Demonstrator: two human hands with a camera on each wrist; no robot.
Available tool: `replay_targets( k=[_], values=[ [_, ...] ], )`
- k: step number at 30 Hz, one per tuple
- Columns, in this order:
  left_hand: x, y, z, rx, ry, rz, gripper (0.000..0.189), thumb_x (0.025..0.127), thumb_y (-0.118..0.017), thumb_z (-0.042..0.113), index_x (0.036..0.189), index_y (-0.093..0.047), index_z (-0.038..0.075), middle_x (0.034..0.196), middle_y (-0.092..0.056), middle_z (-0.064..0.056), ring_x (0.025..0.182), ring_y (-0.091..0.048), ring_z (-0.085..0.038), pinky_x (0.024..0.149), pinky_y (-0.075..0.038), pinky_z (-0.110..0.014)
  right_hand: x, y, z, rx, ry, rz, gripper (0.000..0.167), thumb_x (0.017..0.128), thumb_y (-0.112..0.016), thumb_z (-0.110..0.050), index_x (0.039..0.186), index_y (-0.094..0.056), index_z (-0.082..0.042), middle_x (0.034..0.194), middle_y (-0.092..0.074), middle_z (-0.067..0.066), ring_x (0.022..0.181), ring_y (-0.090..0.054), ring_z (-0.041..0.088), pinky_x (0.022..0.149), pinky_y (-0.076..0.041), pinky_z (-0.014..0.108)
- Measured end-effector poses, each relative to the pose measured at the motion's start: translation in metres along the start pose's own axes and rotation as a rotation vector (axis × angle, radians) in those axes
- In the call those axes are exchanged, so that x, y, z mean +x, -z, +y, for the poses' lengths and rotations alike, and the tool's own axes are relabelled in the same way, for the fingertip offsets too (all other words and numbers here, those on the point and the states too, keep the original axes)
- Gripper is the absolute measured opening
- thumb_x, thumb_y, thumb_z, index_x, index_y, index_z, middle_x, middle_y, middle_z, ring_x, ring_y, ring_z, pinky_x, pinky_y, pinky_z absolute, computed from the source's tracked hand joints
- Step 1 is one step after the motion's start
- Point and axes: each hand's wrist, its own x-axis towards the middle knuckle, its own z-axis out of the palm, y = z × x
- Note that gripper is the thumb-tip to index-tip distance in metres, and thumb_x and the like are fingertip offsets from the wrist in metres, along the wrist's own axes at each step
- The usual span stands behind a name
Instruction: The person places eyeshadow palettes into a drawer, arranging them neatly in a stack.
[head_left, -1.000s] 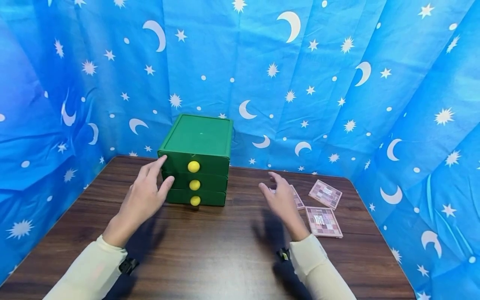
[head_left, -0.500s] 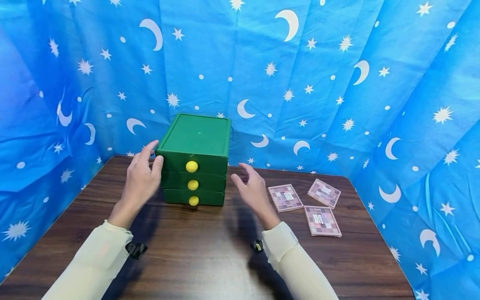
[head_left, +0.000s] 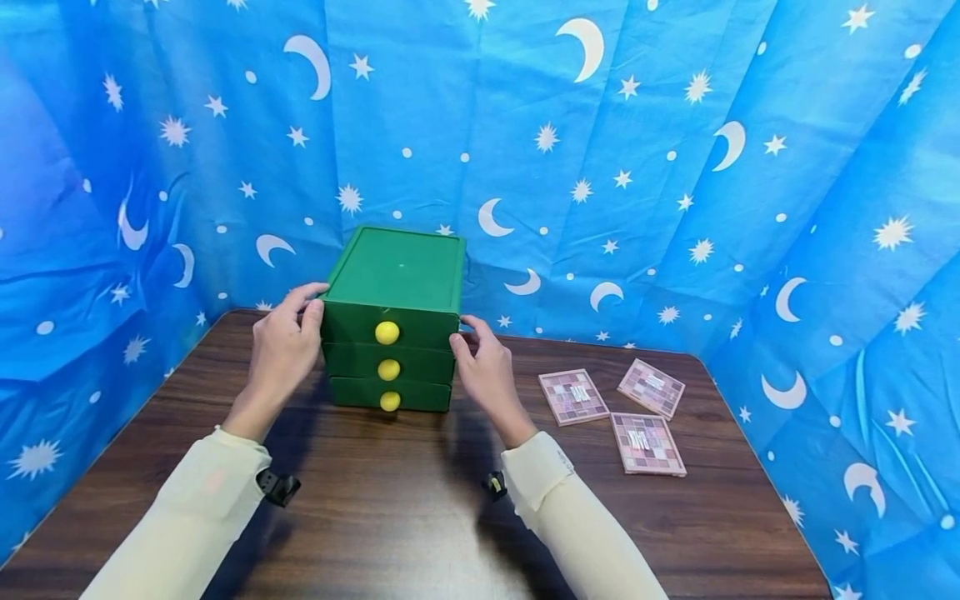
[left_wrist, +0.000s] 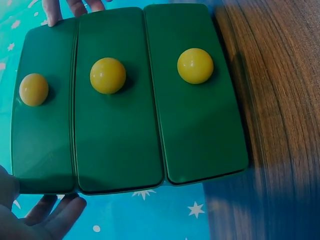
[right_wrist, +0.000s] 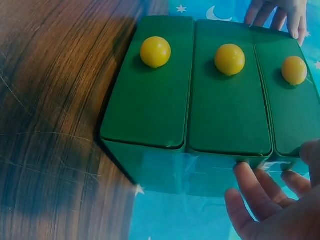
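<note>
A green three-drawer box (head_left: 397, 271) with round yellow knobs stands on the wooden table, all its drawers closed. At its left side, my left hand (head_left: 285, 346) touches the upper front corner, fingers loosely extended and thumb by the front edge. My right hand (head_left: 486, 371) is at the opposite side, fingers along the side wall and thumb at the front edge of the top drawer. In the right wrist view, the right fingers (right_wrist: 255, 192) lie against the side wall. The left wrist view shows the left fingers (left_wrist: 62, 212) beside the box.
To the right lie three pink palettes with small coloured squares: one nearest the box (head_left: 573, 397), one farther back (head_left: 651, 388) and one nearer the front (head_left: 647, 444). A blue curtain (head_left: 525, 167) with moons and stars surrounds the wooden table (head_left: 390, 500).
My right hand has moved left from beside the palettes to the box's right side. My left hand has shifted slightly left and up, against the left side. The box and palettes stay put.
</note>
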Motion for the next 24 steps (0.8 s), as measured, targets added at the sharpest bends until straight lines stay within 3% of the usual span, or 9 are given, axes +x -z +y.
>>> replay_targets(
  k=[9, 16, 24],
  values=[
    [-0.0011, -0.0043, -0.0002, -0.004, 0.009, 0.009, 0.038, 0.109, -0.043, 0.028, 0.138, -0.064, 0.016, 0.115, -0.072, -0.021, 0.097, -0.064, -0.037, 0.083, -0.047, -0.056, -0.0001, 0.0006, -0.0002, -0.009, -0.010, 0.007, 0.045, 0.106, -0.052, -0.036, 0.146, -0.054, -0.018, 0.128, -0.072, 0.007, 0.116, -0.069, 0.023, 0.101, -0.053, 0.046],
    [-0.0015, -0.0064, 0.0008, -0.015, 0.009, 0.025, 0.037, 0.109, -0.043, 0.028, 0.137, -0.065, 0.016, 0.116, -0.072, -0.020, 0.099, -0.065, -0.037, 0.085, -0.048, -0.055, -0.0008, -0.0009, -0.0027, -0.011, -0.010, 0.039, 0.042, 0.106, -0.051, -0.034, 0.144, -0.056, -0.017, 0.125, -0.074, 0.008, 0.115, -0.070, 0.023, 0.100, -0.053, 0.045],
    [-0.0022, -0.0067, 0.0025, -0.018, 0.010, 0.000, 0.037, 0.109, -0.043, 0.029, 0.137, -0.064, 0.017, 0.119, -0.072, -0.019, 0.102, -0.066, -0.037, 0.086, -0.048, -0.055, -0.0031, 0.0018, -0.0040, -0.014, -0.036, 0.057, 0.042, 0.105, -0.051, -0.033, 0.144, -0.056, -0.018, 0.125, -0.073, 0.008, 0.117, -0.069, 0.025, 0.100, -0.053, 0.046]
  ],
)
